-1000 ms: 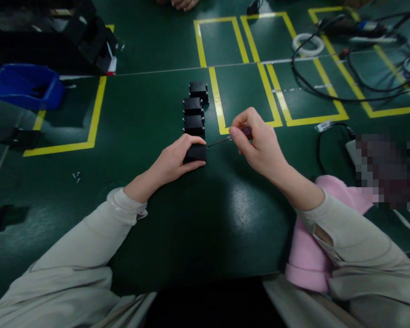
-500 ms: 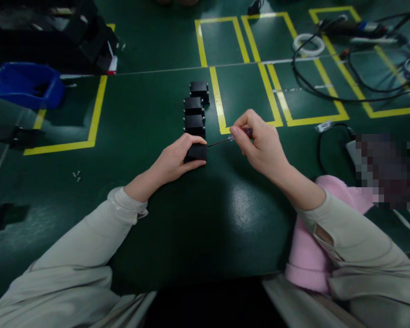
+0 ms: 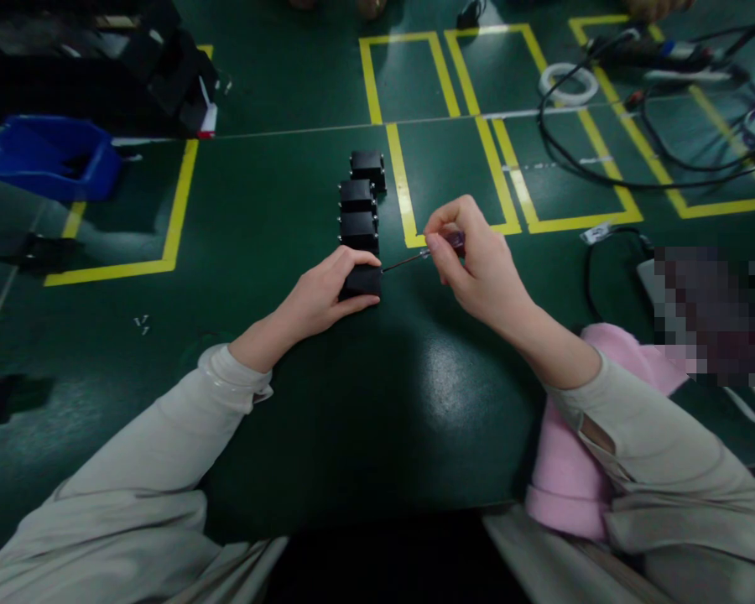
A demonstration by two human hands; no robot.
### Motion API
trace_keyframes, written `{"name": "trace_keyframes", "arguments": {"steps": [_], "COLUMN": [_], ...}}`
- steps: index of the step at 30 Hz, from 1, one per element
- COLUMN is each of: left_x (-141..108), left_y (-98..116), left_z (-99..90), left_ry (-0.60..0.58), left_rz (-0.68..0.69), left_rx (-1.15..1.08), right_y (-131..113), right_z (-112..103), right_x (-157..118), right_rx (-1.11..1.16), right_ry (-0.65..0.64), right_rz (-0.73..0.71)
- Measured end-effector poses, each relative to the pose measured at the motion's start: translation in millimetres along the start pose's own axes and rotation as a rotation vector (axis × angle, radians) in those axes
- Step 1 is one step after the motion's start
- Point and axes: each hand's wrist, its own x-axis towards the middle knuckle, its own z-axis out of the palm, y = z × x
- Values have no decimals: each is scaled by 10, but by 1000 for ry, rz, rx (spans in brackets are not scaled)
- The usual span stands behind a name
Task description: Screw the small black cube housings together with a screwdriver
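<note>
My left hand point(image 3: 320, 292) grips a small black block point(image 3: 361, 282) on the green table, thumb along its near side and fingers along its far side. In my right hand point(image 3: 471, 256) is a screwdriver point(image 3: 408, 258), its handle pinched between thumb and fingers. The thin shaft points left, and its tip meets the right end of the held block. Just beyond, a black block point(image 3: 358, 225), another black block point(image 3: 356, 195) and a third black block point(image 3: 367, 166) stand in a row, with small shiny screw heads at their ends.
Several loose screws point(image 3: 142, 324) lie at the left. A blue bin point(image 3: 50, 158) stands at the back left. Black cables point(image 3: 604, 178) and a roll of white tape point(image 3: 568, 85) are at the back right. Pink cloth point(image 3: 570, 470) lies under my right forearm.
My right hand has shifted slightly, its fingers turned a little on the screwdriver handle. The left hand and blocks stay in place. Part of another person's hand now shows at the top right.
</note>
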Motion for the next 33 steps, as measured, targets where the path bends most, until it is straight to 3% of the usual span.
{"name": "trace_keyframes", "arguments": {"steps": [33], "left_x": [2], "left_y": [-6], "left_z": [0], "left_ry": [-7], "left_rz": [-17], "left_rx": [1], "right_y": [-11], "right_z": [-2], "right_x": [1], "right_rx": [-2], "right_ry": [3], "right_rz": [15]}}
